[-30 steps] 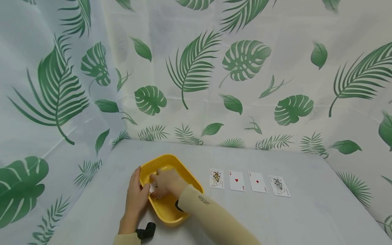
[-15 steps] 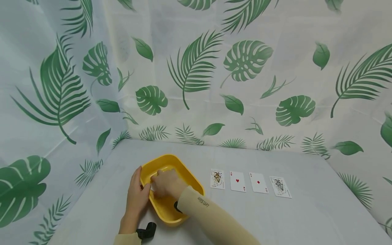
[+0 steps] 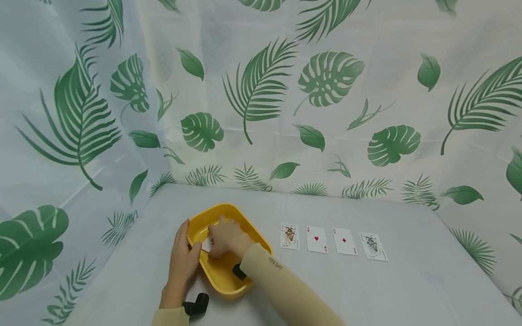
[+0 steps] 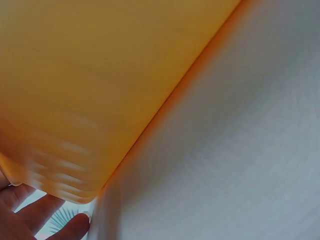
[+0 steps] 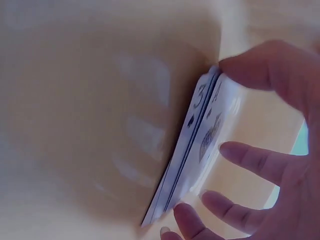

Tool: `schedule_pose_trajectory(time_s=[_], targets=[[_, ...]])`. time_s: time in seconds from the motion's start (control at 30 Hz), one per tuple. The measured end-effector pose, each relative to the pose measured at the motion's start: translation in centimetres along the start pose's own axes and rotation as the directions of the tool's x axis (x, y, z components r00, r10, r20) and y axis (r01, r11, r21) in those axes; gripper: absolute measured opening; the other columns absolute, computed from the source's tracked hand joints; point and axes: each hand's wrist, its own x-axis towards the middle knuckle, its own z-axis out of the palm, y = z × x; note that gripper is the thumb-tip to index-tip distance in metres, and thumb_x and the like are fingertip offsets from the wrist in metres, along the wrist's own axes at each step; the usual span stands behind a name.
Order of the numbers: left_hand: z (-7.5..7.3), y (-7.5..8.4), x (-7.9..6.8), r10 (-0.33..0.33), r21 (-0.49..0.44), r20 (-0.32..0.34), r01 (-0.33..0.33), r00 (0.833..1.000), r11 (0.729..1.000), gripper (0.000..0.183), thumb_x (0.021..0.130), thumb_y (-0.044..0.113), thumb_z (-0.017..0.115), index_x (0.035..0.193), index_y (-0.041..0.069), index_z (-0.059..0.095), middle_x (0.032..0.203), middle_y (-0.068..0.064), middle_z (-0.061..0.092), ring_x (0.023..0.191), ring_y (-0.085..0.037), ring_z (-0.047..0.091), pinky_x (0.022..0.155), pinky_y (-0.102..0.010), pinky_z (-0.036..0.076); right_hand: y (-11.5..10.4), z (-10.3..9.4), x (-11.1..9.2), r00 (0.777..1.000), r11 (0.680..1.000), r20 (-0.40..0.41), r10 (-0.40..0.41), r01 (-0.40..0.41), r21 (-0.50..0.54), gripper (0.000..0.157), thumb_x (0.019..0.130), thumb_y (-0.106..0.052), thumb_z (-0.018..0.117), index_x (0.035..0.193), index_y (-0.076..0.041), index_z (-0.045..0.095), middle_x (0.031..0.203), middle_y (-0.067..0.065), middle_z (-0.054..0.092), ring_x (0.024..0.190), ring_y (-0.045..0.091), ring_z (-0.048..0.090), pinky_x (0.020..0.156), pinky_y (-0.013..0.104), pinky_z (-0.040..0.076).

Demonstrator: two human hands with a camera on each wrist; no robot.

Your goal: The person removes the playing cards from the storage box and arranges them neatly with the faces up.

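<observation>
A yellow plastic tray (image 3: 222, 274) stands on the table at a slant. My left hand (image 3: 182, 260) grips its left side, thumb at the rim; in the left wrist view, several fingers (image 4: 42, 212) reach round the outer corner. My right hand (image 3: 228, 237) is down inside the tray, at a small stack of playing cards (image 5: 187, 145) near the left wall. In the right wrist view the thumb (image 5: 265, 65) presses the stack's top end and the fingertips lie along its lower part. A black three of spades corner shows, with a picture card in front.
Right of the tray, face-up cards lie in a row: a coloured joker (image 3: 290, 237), an ace of hearts (image 3: 316, 239), an ace of diamonds (image 3: 344, 241) and a grey joker (image 3: 374, 246). Leaf-patterned curtains (image 3: 261, 154) stand behind and beside the white table (image 3: 326, 290).
My right hand has shifted slightly right inside the tray, so a white card surface shows again beside its fingers. My left hand stays at the tray's side.
</observation>
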Motion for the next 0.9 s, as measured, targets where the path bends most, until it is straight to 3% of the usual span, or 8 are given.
schedule_pose_trajectory(time_s=[0.27,0.53,0.9], targets=[[0.0,0.2,-0.1,-0.014,0.014,-0.001,0.014,1.000,1.000,0.074,0.088,0.004,0.048,0.158,-0.001,0.025,0.162,-0.020,0.025,0.148,-0.035,0.024,0.120,-0.054,0.020,0.6,-0.5,-0.3,0.999,0.995,0.032,0.037,-0.040,0.096,0.062,0.076,-0.052,0.080,0.128,-0.023,0.062,0.116,0.010,0.051,0.103,0.031,0.051,0.092,0.052,0.045],[-0.2,0.1,0.2,0.004,0.012,-0.009,-0.004,1.000,1.000,0.074,0.089,0.005,0.050,0.158,-0.001,0.025,0.162,-0.019,0.025,0.149,-0.034,0.024,0.120,-0.052,0.020,0.8,-2.2,-0.8,1.000,0.998,-0.010,0.009,-0.008,0.070,0.081,0.083,-0.065,0.068,0.149,-0.023,0.049,0.139,0.017,0.050,0.128,0.040,0.046,0.106,0.062,0.036],[0.1,0.1,0.1,-0.015,-0.001,-0.006,0.015,1.000,1.000,0.072,0.091,0.005,0.049,0.159,0.001,0.024,0.163,-0.018,0.024,0.149,-0.033,0.023,0.121,-0.051,0.019,3.5,-4.8,-3.8,0.994,0.995,-0.092,-0.051,0.059,0.080,0.076,0.081,-0.050,0.074,0.149,-0.028,0.049,0.141,0.013,0.048,0.118,0.032,0.050,0.102,0.055,0.039]])
